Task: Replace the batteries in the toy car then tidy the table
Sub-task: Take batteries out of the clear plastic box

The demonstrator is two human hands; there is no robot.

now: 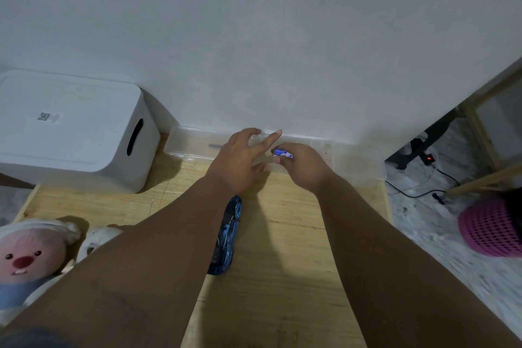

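R hand pinched a blue battery w/ curled fingers, just over the clear box at the desk's far edge by the wall. L hand was open, fingers spread over the same box, holding nothing. Blue car lay on the desk btw the forearms. White bin stood far left, plush near left.

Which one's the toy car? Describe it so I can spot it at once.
Find the wooden table against the white wall. Between the person's forearms, short of the clear plastic box, lies the toy car, pointing lengthwise toward the wall. It is the only glossy blue-and-black thing on the wood; the small blue-and-white battery is pinched in the right hand.
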